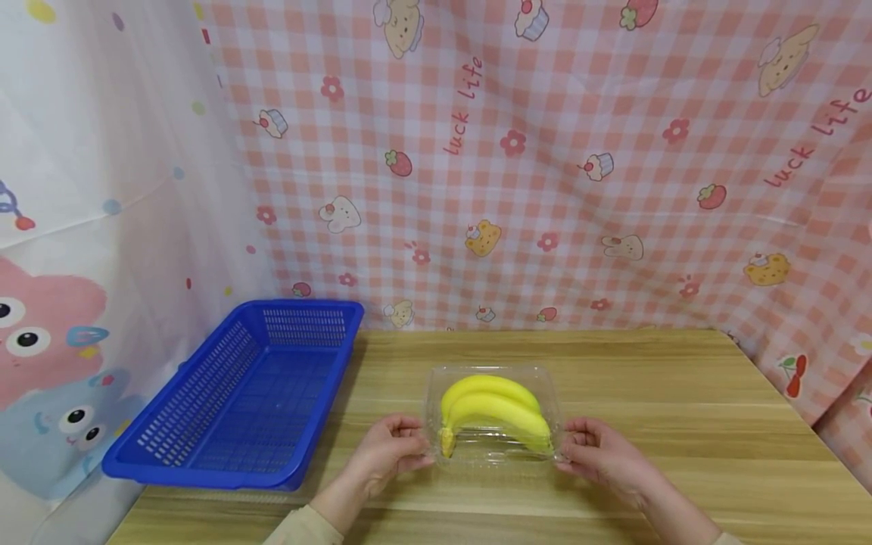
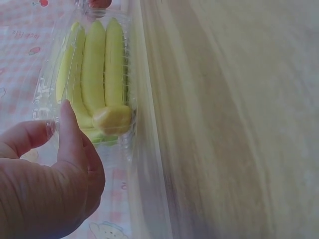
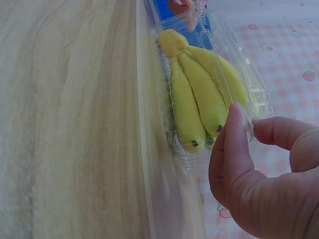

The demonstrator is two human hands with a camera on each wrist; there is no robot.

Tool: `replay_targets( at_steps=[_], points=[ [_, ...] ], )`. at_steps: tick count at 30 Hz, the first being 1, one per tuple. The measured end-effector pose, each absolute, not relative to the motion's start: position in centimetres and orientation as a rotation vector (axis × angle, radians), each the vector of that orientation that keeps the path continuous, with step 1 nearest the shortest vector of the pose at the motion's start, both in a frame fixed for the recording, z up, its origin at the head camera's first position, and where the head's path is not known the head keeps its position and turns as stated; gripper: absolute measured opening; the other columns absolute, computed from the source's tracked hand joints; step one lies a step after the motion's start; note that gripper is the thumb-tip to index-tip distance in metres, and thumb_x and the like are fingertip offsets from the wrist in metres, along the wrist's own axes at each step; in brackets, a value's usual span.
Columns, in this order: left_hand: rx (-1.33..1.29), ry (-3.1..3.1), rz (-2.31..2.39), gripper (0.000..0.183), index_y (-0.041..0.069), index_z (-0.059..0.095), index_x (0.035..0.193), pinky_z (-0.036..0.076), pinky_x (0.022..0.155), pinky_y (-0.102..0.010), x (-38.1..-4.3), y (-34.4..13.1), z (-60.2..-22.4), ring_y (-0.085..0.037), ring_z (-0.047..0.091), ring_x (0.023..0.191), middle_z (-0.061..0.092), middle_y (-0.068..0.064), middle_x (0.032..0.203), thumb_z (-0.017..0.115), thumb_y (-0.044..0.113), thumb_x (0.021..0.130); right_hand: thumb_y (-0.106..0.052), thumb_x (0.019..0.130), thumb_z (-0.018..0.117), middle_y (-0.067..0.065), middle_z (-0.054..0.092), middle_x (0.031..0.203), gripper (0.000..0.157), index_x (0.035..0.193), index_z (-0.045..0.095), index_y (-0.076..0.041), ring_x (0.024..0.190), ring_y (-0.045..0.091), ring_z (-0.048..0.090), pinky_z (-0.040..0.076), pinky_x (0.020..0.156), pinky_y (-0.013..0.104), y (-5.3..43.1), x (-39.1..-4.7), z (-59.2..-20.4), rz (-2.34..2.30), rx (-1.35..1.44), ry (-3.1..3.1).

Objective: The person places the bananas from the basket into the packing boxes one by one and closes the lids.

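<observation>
A bunch of yellow bananas (image 1: 493,405) lies inside a clear plastic box (image 1: 490,456) in the middle of the table. Clear plastic covers the fruit in both wrist views. My left hand (image 1: 390,454) pinches the near left corner of the box between thumb and fingers. At the near right corner, my right hand (image 1: 605,459) pinches the plastic rim the same way. The joined stem (image 2: 113,120) of the bunch points toward the left hand, and dark banana tips (image 3: 194,143) lie by the right hand. Whether the box touches the table cannot be told.
A blue plastic basket (image 1: 327,409) with slotted walls stands on the wooden table (image 1: 654,386) to the left of the box. Behind the table hangs a pink checked curtain (image 1: 545,189), and a white patterned curtain (image 1: 157,250) hangs along the left side.
</observation>
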State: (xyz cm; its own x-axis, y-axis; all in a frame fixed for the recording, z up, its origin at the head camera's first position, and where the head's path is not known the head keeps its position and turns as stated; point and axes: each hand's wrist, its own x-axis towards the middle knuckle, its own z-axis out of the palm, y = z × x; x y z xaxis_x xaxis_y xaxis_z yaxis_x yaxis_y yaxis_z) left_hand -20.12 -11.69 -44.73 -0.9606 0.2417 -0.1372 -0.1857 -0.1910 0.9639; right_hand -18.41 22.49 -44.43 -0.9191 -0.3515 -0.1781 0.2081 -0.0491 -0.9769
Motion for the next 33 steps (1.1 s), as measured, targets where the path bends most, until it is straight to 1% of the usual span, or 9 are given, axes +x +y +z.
replay_targets(
  at_steps=[4,14,22,33],
  points=[
    [0.061,1.779,2.237,0.040,-0.017,0.044,0.119,0.059,0.072,-0.032,-20.22,-11.74,-44.77,-0.015,0.061,0.076,0.050,-0.007,0.089,0.058,-0.017,0.081,0.005,0.094,0.059,0.014,0.041,0.105,0.060,0.135,0.019,0.023,0.094,0.017,0.056,0.055,0.089,0.032,22.48,-18.53,-44.32,-2.010,-0.153,1.866],
    [0.054,1.753,2.217,0.040,-0.014,0.044,0.120,0.059,0.075,-0.034,-20.41,-12.00,-44.43,-0.017,0.061,0.077,0.049,-0.006,0.089,0.058,-0.021,0.083,0.009,0.093,0.057,0.013,0.041,0.104,0.056,0.133,0.021,0.023,0.093,0.017,0.055,0.055,0.088,0.033,22.40,-18.74,-44.43,-2.010,-0.149,1.886],
    [0.032,1.754,2.225,0.037,-0.012,0.047,0.116,0.059,0.074,-0.034,-20.63,-11.90,-44.37,-0.017,0.061,0.076,0.049,-0.006,0.087,0.059,-0.021,0.082,0.009,0.092,0.059,0.013,0.042,0.103,0.052,0.130,0.026,0.022,0.091,0.017,0.058,0.056,0.086,0.031,22.12,-18.86,-44.42,-2.021,-0.148,1.913],
    [0.020,1.765,2.220,0.038,-0.014,0.047,0.117,0.059,0.073,-0.032,-20.67,-11.84,-44.26,-0.016,0.061,0.074,0.049,-0.006,0.086,0.060,-0.020,0.081,0.008,0.092,0.060,0.014,0.043,0.104,0.053,0.131,0.026,0.022,0.089,0.018,0.058,0.057,0.084,0.031,22.01,-18.95,-44.41,-2.000,-0.132,1.955]
  ],
)
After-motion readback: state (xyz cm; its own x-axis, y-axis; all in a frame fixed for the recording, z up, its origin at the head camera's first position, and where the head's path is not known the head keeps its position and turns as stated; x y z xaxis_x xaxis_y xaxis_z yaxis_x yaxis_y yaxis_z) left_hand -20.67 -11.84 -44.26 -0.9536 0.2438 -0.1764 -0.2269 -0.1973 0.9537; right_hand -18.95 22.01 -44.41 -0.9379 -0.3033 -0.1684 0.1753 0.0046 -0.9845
